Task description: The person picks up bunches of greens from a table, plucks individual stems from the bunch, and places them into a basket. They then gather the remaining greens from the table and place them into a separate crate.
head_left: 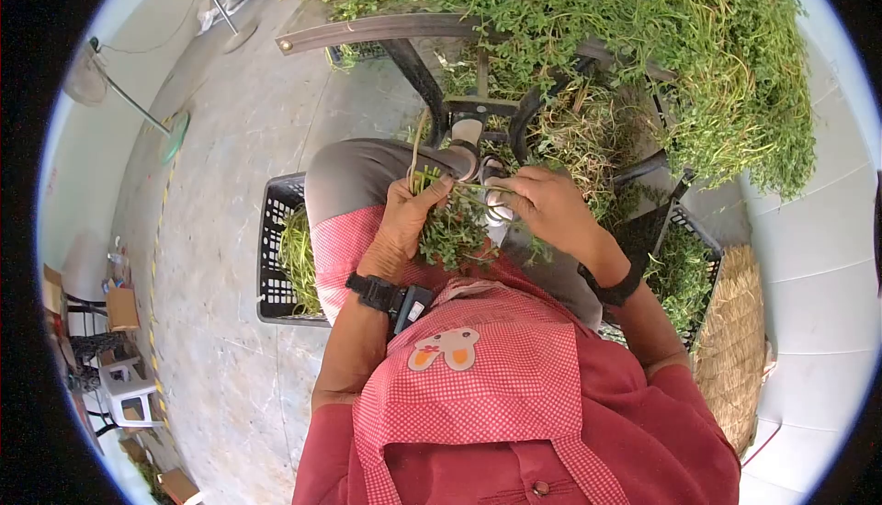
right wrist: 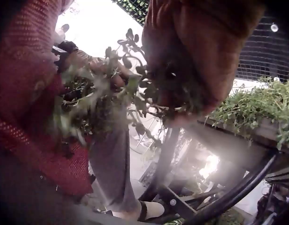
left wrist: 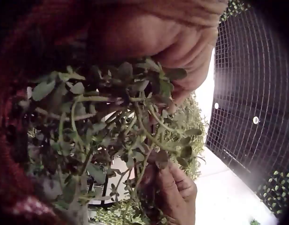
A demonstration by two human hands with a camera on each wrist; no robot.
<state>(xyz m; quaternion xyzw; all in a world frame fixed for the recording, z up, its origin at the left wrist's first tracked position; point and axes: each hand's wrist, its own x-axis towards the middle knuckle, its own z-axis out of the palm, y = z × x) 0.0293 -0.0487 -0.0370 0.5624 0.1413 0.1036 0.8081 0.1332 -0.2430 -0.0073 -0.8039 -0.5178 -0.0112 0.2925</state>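
Note:
Over the lap, my left hand [head_left: 402, 222] grips a bunch of leafy greens [head_left: 450, 237], its small rounded leaves hanging below the fist and cut-looking stem ends poking out above the thumb. To its right my right hand [head_left: 559, 215] pinches a thin stem between thumb and fingers, the stem stretching across from the bunch. In the left wrist view, leaves [left wrist: 130, 126] cover much of the space between the two hands. Dark shadow hides the right fingertips in the right wrist view, where leafy sprigs [right wrist: 139, 89] trail beside them.
A table [head_left: 395, 27] ahead carries a big heap of greens [head_left: 588, 9] spilling over its right side. Black crates stand on both sides: one [head_left: 266, 271] with pale stems at left, another with leafy greens [head_left: 680, 275] at right. A straw bundle [head_left: 735, 349] and fan stands [head_left: 147, 110] are farther out.

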